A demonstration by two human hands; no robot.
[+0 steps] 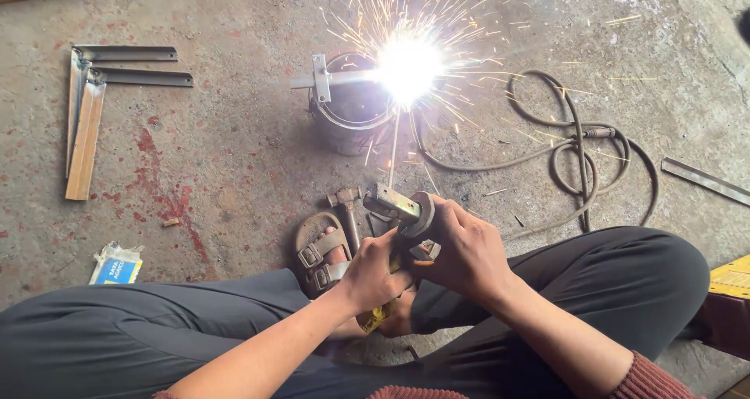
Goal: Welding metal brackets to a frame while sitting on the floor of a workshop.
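Steel electrode rod [394,147] runs straight ahead from the holder [402,209], which both the left hand [375,278] and right hand [467,254] clasp in a closed grip, up to the sparking joint on the round can [349,118] on the floor.

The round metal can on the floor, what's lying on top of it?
A flat metal bar with a small crosspiece lies across the rim of the can. Its right end vanishes in the welding glare, so the joint there and the can's contents cannot be seen.
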